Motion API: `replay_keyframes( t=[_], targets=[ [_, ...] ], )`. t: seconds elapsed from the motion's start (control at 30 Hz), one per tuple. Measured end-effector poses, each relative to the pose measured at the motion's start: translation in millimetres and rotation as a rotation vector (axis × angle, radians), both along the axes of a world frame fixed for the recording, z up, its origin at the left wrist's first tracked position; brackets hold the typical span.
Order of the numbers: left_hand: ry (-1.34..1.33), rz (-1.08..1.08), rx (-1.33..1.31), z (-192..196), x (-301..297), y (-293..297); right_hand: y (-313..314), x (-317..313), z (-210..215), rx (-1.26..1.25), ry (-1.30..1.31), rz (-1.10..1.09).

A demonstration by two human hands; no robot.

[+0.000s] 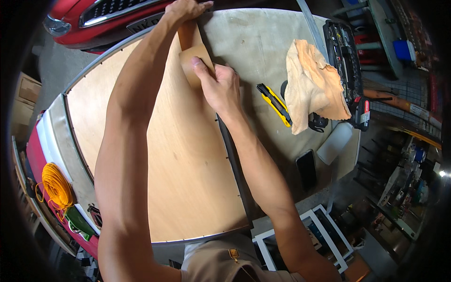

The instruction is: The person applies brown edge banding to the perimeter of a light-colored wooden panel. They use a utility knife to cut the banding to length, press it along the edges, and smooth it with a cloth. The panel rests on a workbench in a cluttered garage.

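**Tape may wrinkle or drift off the seam**

The left hand (185, 9) pins the far end of the brown tape (190, 47) at the far edge of the plywood sheet (178, 155); whether its fingers are curled I cannot tell. The right hand (218, 87), fingers pressed together on the tape roll (196, 66), sits nearer along the sheet's right edge. Uneven pull could crease the strip or skew it. The yellow knife (275, 104), right of the sheet on the bench (253, 42), could be knocked by an elbow.
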State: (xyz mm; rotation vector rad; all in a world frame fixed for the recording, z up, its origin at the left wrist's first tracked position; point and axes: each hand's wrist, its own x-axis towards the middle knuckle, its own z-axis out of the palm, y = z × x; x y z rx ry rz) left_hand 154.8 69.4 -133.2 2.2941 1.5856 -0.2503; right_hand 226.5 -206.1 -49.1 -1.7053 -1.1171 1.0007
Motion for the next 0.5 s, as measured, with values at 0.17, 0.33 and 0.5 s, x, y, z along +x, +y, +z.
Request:
replay_keyframes(
  t=[0.17, 0.33, 0.5],
  targets=[
    [0.121, -0.121, 0.251, 11.1, 0.8, -22.7, -37.3, 13.5, 20.0, -0.141, -0.045, 0.100],
    [0.050, 0.124, 0.264, 24.2, 4.1, -29.6, -104.8, 17.9, 28.9, -0.201, -0.020, 0.227],
    [0.115, 0.022, 0.238, 25.7, 5.2, -32.2, -162.2, 18.7, 33.9, -0.273, -0.071, 0.185]
  ],
)
